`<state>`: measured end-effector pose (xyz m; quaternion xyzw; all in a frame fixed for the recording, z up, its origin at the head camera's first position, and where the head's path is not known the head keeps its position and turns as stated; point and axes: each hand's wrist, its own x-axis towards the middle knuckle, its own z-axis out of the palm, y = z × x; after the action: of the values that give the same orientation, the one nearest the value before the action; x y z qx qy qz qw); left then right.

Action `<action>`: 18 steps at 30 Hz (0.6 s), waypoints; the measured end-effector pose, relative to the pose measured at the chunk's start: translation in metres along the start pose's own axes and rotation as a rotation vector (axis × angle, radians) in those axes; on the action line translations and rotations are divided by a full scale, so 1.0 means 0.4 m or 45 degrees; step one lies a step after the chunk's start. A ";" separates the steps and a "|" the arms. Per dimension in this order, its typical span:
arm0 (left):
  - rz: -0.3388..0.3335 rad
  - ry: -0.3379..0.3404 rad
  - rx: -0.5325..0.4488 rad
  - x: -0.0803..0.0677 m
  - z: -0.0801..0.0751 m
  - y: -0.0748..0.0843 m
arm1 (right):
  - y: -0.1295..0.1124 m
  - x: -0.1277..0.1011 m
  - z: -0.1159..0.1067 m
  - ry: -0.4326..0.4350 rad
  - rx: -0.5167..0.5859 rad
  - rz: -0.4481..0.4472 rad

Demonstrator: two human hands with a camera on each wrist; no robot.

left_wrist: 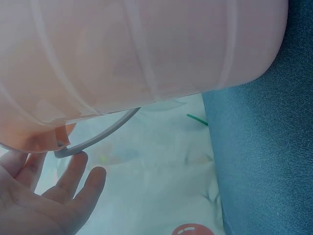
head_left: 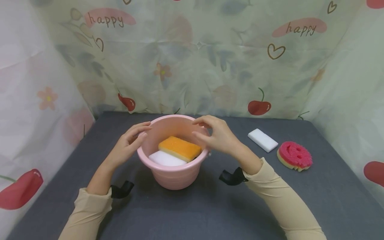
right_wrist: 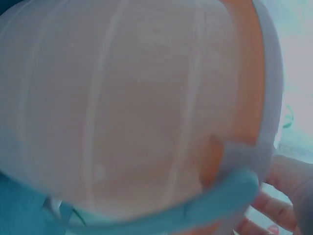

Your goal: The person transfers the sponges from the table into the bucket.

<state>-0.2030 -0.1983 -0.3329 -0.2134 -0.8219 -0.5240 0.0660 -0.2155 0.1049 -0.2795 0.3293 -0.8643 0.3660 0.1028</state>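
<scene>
At the rim of a pink bucket [head_left: 172, 173], both hands hover with a released grip: the left hand [head_left: 129, 146] lays nearly straight fingers [head_left: 141, 130] against the left edge, and the right hand [head_left: 217, 135] arches loosely curved fingers over the right edge, holding nothing. From the left wrist view the left palm is spread beside a thin grey wire handle [left_wrist: 98, 139] that hangs under the rim; whether a fingertip touches it cannot be told. Pale ribs run along the bucket's smooth plastic wall, which is round and tapers toward its base. Inside it lie two rectangular sponges: an orange sponge [head_left: 179, 148] with a coarse, porous top, tilted across a smooth white sponge [head_left: 166, 159] beneath it. This bucket stands near the middle of the dark grey, cloth-like counter [head_left: 192, 213]. Off to the right, well apart from it, rest a flat white block [head_left: 262, 140] and a round pink smiley sponge [head_left: 295, 155] with a scalloped edge and a pale underside.
</scene>
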 end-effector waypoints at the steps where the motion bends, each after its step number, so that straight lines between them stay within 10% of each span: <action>1: 0.001 0.000 -0.003 0.000 0.000 0.000 | 0.005 -0.006 -0.006 0.015 -0.006 -0.003; 18: 0.018 -0.003 -0.005 -0.001 0.001 -0.004 | 0.130 -0.123 -0.097 0.163 -0.141 0.227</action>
<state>-0.2031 -0.1989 -0.3346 -0.2199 -0.8196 -0.5247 0.0681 -0.2138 0.1834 -0.3018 0.2209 -0.9006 0.3458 0.1430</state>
